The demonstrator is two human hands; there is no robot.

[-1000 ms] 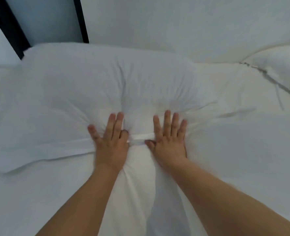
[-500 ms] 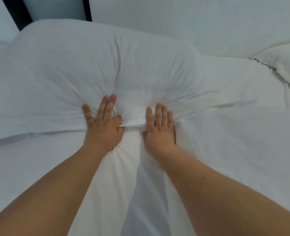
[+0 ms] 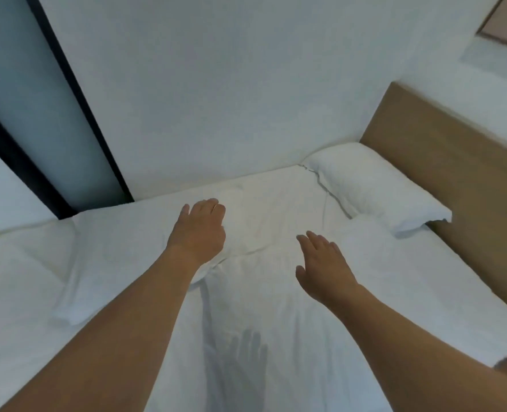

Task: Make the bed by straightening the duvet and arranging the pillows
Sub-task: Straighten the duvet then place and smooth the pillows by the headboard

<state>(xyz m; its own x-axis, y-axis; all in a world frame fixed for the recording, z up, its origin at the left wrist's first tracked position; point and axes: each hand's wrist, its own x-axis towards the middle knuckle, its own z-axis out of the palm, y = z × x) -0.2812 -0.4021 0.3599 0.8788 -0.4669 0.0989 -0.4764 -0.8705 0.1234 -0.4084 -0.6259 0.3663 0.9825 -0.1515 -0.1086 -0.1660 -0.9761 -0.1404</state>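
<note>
White wall [image 3: 216, 99] behind a bed [image 3: 424, 307] whose far edge meets it; a dark-framed glass panel [image 3: 38, 114] stands at left and a tan wooden headboard [image 3: 454, 179] runs along the bed's right edge. The duvet [image 3: 276, 337], plain white, covers the bed's middle, with soft creases and a raised fold near the centre. One white pillow [image 3: 374, 188] lies at the far right corner against the headboard; a second pillow [image 3: 112, 248], white and somewhat flattened, lies along the far edge at left. Left hand [image 3: 198, 233] is over this pillow's right end, fingers bent downward, gripping nothing visible. Right hand [image 3: 323, 269] is above the duvet, fingers straight and spread, holding nothing.
</note>
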